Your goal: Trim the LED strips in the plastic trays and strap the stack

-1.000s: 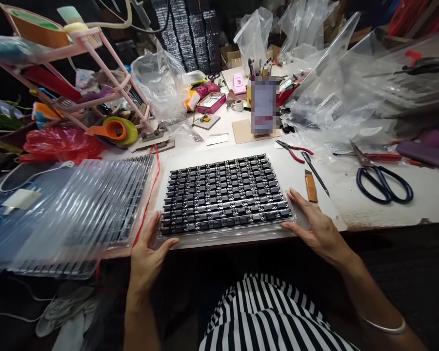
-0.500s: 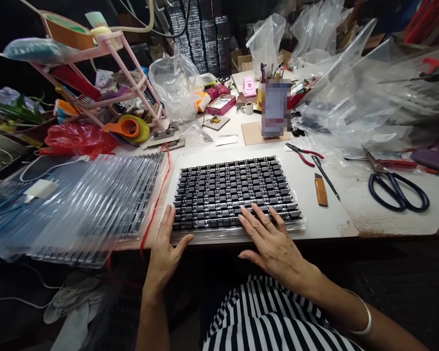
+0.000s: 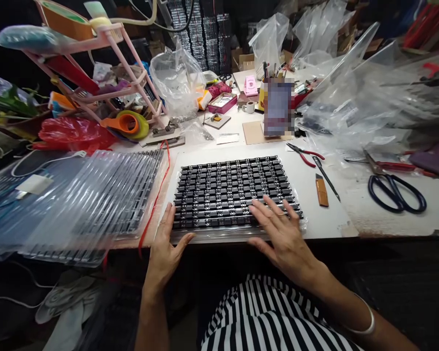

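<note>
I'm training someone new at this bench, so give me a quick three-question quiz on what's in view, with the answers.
1. True or false: the scissors lie to the right of the orange cutter.
2. Fill in the colour: the ribbon between the black boards and the plastic-covered stack is ____.
3. Where is the left hand?
A) On the pliers
B) At the boards' left edge
C) Inside the pink rack

Key: 1 true; 2 red; 3 B.
</note>
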Motion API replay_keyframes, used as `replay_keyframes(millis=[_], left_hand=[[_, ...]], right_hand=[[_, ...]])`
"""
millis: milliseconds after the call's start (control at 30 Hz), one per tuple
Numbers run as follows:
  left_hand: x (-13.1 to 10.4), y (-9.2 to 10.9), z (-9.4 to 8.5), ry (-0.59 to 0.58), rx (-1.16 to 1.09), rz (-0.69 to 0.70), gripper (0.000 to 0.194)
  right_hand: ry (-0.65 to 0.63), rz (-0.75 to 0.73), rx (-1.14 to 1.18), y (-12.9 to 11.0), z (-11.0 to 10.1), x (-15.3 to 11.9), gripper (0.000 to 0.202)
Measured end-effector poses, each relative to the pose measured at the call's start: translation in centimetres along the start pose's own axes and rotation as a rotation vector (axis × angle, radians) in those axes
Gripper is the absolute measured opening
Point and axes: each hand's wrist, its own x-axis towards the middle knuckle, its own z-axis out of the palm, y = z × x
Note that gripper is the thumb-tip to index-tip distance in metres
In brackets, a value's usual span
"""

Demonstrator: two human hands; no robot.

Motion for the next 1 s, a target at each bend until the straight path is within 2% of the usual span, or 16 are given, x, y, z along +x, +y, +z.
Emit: replay_keyframes(millis=[100, 267, 533, 700, 900, 1000], left_hand=[[0.0, 0.0, 0.0, -0.004, -0.014, 0.003, 0.074], [0.0, 0.1, 0.0, -0.017, -0.030, -0.018, 0.074], [0.0, 0.4, 0.0, -0.010, -0.047, -0.048, 0.076], [-0.2, 0.5, -0.1, -0.005, -0.086, -0.119, 0.080], [-0.2, 0.6, 0.0, 0.020, -0.200, -0.226, 0.088], [-0.3, 0.2, -0.7, 0.034, -0.286, -0.231, 0.079]], right_hand=[[0.063, 0.090, -0.030, 1.5, -0.4, -0.9, 0.055], [0.004, 0.101, -0.073, 2.4, -0.4, -2.2, 0.050], [0.129, 0.212, -0.021, 3.9, -0.9, -2.1, 0.068], [0.068, 0.251, -0.003, 4.5, 0.1, -2.0, 0.078], [0.084, 0.273, 0.042, 4.1, 1.0, -1.5, 0.081], [0.103, 0.255, 0.129, 4.8, 0.9, -1.9, 0.078]])
